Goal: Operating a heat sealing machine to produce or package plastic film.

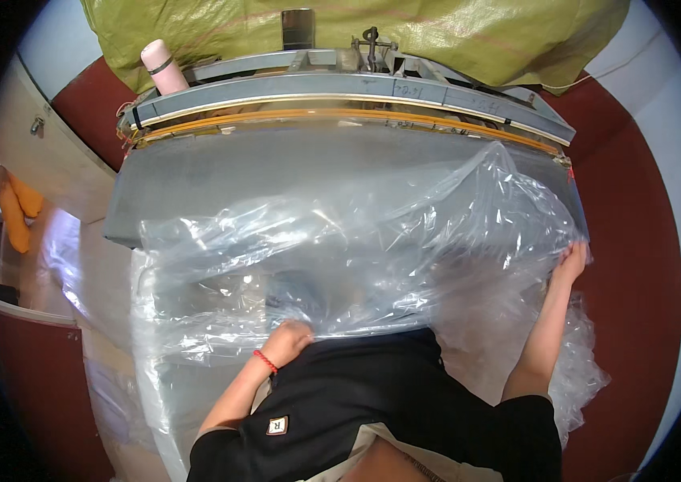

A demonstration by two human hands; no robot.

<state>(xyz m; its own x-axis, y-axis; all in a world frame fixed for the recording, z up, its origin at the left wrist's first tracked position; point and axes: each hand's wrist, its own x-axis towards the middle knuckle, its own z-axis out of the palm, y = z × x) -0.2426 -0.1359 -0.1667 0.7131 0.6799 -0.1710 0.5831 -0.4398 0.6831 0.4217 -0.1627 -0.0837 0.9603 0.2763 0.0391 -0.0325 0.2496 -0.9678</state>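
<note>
Black shirt [404, 386] beside plastic sheet [372, 265], grey surface [276, 165] beyond its far edge.

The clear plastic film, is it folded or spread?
Spread, though wrinkled: the plastic film extends between left hand and right hand, partly over the grey worktop.

A single view, from the head's left fisheye, looks steeply down and forward from above and behind the grips of the left hand [290, 341] and right hand [572, 261]. The black shirt [404, 394] lies nearest the lens, between the grips; the grey table [220, 173] extends farther off, beyond them.
</note>
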